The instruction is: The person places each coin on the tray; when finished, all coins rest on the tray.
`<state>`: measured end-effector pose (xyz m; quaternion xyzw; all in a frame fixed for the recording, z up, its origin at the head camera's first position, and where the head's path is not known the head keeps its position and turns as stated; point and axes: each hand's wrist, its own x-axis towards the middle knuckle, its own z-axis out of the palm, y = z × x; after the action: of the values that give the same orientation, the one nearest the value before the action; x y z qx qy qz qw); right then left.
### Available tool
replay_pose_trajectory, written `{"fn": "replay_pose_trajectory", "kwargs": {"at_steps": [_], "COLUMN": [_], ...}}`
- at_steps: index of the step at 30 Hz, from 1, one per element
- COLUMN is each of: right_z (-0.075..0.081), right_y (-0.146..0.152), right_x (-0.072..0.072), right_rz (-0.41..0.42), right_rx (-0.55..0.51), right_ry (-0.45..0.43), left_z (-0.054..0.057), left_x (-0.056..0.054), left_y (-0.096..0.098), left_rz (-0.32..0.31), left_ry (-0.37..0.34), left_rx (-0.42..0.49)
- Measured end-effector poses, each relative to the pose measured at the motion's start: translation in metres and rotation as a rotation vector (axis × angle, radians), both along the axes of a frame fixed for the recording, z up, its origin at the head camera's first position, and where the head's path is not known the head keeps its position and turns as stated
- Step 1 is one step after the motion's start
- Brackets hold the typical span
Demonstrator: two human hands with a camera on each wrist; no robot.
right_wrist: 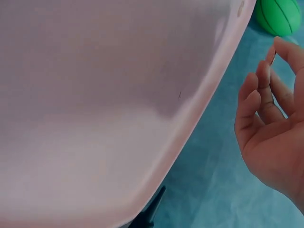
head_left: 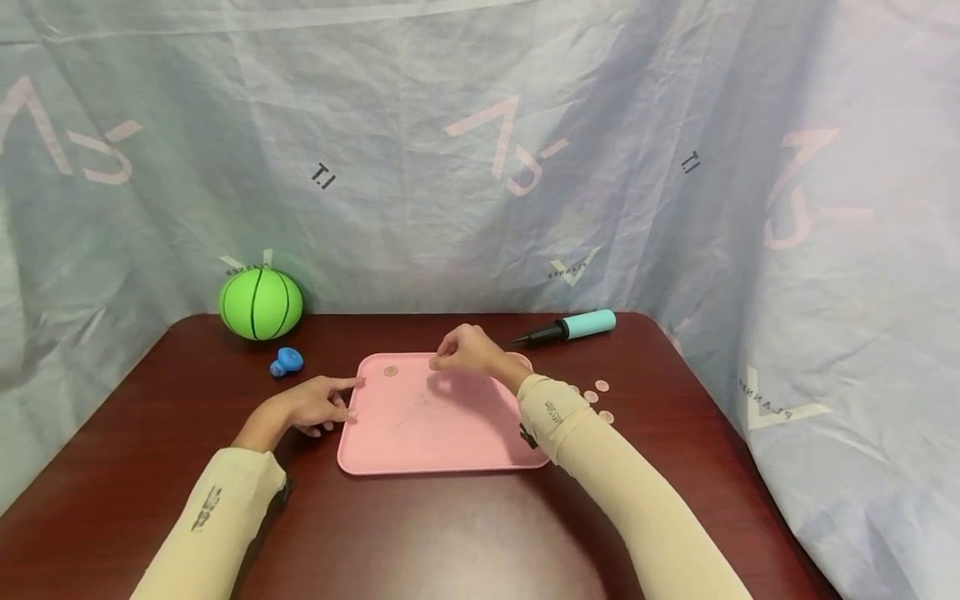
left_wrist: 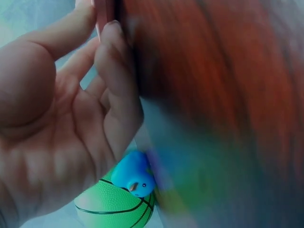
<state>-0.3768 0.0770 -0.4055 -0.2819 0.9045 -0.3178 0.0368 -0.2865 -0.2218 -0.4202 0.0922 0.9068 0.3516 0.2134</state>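
A pink tray (head_left: 442, 458) lies on the dark wooden table. My left hand (head_left: 311, 407) holds its left rim, thumb and index finger on the edge; the left wrist view shows another finger against the tray's outer side. Above the tray's far part, my right hand (head_left: 471, 350) pinches a small coin (right_wrist: 271, 56) between thumb and fingertips. Another coin (head_left: 391, 371) lies flat in the tray's far left corner. Several more coins (head_left: 602, 386) lie on the table right of the tray, some partly hidden by the right sleeve.
A green ball (head_left: 261, 304) stands at the table's back left, with a blue toy duck (left_wrist: 133, 175) in front of it. A hand pump (head_left: 588, 324) with a turquoise barrel and black tip lies behind the tray at right. A grey cloth (head_left: 420, 208) hangs behind the table (head_left: 420, 533).
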Motion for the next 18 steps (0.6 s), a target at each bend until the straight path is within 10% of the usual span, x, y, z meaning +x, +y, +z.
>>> {"fn": "replay_pose_trajectory", "kwargs": {"at_steps": [18], "right_z": [-0.022], "right_y": [-0.047], "right_x": [-0.009], "right_rz": [-0.064], "right_rx": [0.193], "right_ry": [-0.021], "left_z": [-0.006], "left_x": [-0.007], "left_y": [-0.005], "left_rz": [-0.029], "left_ry": [0.067], "left_rx": [0.089]}}
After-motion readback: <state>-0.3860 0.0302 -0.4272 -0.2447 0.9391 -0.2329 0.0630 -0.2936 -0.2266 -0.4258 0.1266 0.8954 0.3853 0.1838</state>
